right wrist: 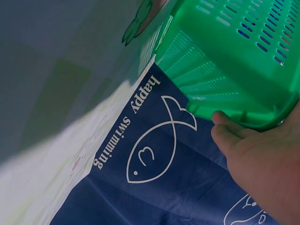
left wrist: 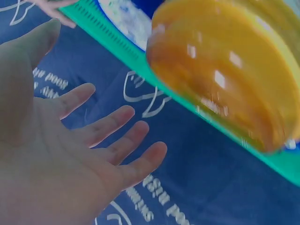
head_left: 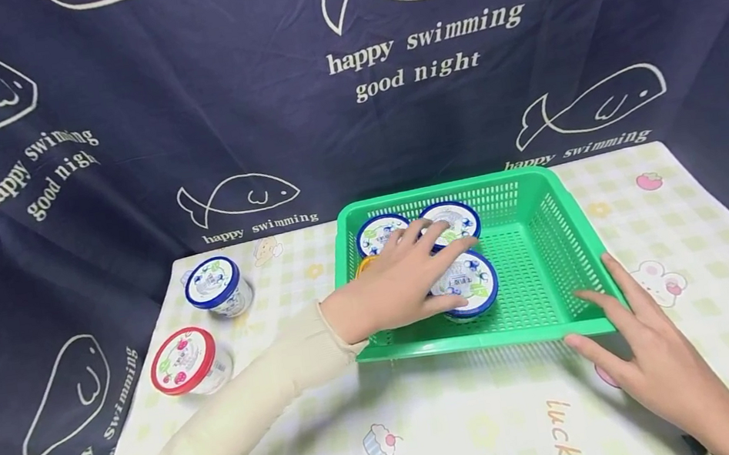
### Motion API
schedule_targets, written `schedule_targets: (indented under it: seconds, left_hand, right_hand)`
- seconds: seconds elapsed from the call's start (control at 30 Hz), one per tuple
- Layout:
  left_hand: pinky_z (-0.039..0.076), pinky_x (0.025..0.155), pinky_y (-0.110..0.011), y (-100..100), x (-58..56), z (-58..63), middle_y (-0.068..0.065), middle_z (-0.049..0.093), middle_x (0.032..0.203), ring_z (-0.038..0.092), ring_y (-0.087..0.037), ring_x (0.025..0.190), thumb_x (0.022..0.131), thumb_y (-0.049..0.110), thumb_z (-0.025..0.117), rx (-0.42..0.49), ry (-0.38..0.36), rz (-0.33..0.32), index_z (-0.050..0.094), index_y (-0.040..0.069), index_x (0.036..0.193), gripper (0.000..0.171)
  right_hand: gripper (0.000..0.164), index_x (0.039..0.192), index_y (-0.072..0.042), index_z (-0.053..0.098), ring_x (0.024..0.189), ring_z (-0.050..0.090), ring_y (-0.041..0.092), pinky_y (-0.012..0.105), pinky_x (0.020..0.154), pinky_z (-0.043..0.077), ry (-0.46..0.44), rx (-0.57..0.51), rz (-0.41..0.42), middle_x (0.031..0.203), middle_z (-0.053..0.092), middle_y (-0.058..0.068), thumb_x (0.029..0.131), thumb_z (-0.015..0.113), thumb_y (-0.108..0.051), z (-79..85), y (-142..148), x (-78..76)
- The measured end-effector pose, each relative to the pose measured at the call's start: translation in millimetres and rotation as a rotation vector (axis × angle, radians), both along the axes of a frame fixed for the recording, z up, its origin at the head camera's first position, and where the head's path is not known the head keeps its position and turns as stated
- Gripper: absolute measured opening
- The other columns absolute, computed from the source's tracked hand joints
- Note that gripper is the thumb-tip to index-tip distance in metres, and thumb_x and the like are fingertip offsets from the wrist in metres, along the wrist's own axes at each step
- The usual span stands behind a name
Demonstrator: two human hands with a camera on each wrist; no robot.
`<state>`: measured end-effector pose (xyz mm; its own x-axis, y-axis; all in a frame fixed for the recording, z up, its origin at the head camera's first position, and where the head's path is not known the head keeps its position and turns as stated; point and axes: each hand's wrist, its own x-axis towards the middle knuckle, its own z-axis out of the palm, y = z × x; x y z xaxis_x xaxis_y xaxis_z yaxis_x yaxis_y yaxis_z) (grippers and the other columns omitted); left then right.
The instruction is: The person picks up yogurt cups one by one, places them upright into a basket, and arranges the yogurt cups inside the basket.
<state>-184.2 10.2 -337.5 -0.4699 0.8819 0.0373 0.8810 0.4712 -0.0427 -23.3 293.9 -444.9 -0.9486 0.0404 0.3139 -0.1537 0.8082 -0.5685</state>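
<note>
A green perforated basket (head_left: pixel 533 333) stands on the table. Inside it, toward the left, are blue-lidded tubs: one at the back left (head_left: pixel 375 232), one at the back middle (head_left: pixel 454 216), one in front (head_left: pixel 473 282). My left hand (head_left: pixel 393 282) hovers over them with fingers spread, partly covering their lids; whether it touches one cannot be told. Under that hand shows a yellow-rimmed tub (left wrist: pixel 225 70), mostly hidden in the head view. My right hand (head_left: pixel 662 356) holds the basket's front right corner, fingers over the rim and thumb at the front outside.
Left of the basket, a blue-lidded tub (head_left: pixel 215 283) and a red-lidded tub (head_left: pixel 187 361) stand on the checked tablecloth (head_left: pixel 477 429). Behind the table hangs a dark blue curtain (head_left: pixel 290 98) with white fish and lettering.
</note>
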Motion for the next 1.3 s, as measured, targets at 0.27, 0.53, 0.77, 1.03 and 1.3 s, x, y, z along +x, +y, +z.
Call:
schedule_targets:
  seconds: [0.27, 0.53, 0.77, 1.03, 1.3]
  left_hand:
    - [0.031, 0.111, -0.051, -31.3, -3.3, 13.3, -0.010, 0.038, 0.151, 0.031, -0.031, 0.140, 0.096, 0.059, 0.053, 0.071, 0.083, 0.063, 0.034, 0.023, 0.154, 0.071]
    - [0.032, 0.109, -0.058, -48.8, -1.8, 13.4, -0.014, 0.037, 0.153, 0.031, -0.037, 0.141, 0.097, 0.056, 0.055, 0.142, 0.051, 0.091, 0.036, 0.020, 0.153, 0.069]
    - [0.035, 0.107, -0.053, -67.6, -1.0, 10.8, -0.012, 0.037, 0.151, 0.032, -0.031, 0.138, 0.097, 0.054, 0.057, 0.190, 0.023, 0.120, 0.038, 0.019, 0.152, 0.068]
    - [0.030, 0.111, -0.055, -86.2, 0.8, 3.3, -0.015, 0.036, 0.152, 0.031, -0.036, 0.141, 0.097, 0.056, 0.055, 0.195, -0.006, 0.191, 0.037, 0.020, 0.153, 0.069]
    - [0.030, 0.111, -0.055, -93.0, 4.2, -3.9, -0.016, 0.036, 0.152, 0.032, -0.037, 0.140, 0.097, 0.056, 0.055, 0.202, 0.003, 0.198, 0.035, 0.020, 0.154, 0.070]
  right_hand:
    - [0.062, 0.138, -0.012, 0.054, 0.150, 0.016, 0.038, 0.070, 0.109, 0.018, -0.012, -0.003, -0.008, 0.167, 0.006, 0.002, 0.086, 0.079, -0.033, 1.4, 1.2, -0.7]
    - [0.062, 0.139, -0.012, 0.054, 0.149, 0.017, 0.038, 0.069, 0.109, 0.019, -0.017, -0.005, -0.009, 0.167, 0.007, 0.002, 0.085, 0.079, -0.033, -0.2, 0.4, -0.8]
    - [0.063, 0.140, -0.011, 0.053, 0.150, 0.016, 0.038, 0.071, 0.107, 0.020, -0.027, -0.003, -0.003, 0.167, 0.005, 0.000, 0.086, 0.078, -0.034, 0.3, -1.0, -2.0]
    - [0.064, 0.141, -0.010, 0.052, 0.149, 0.017, 0.039, 0.072, 0.105, 0.020, -0.030, -0.003, 0.002, 0.167, 0.004, 0.000, 0.087, 0.078, -0.033, 1.0, -0.4, -1.7]
    - [0.061, 0.138, -0.013, 0.053, 0.148, 0.019, 0.041, 0.075, 0.100, 0.023, -0.054, -0.003, -0.012, 0.167, 0.003, -0.003, 0.087, 0.077, -0.036, 0.2, -3.1, -0.9]
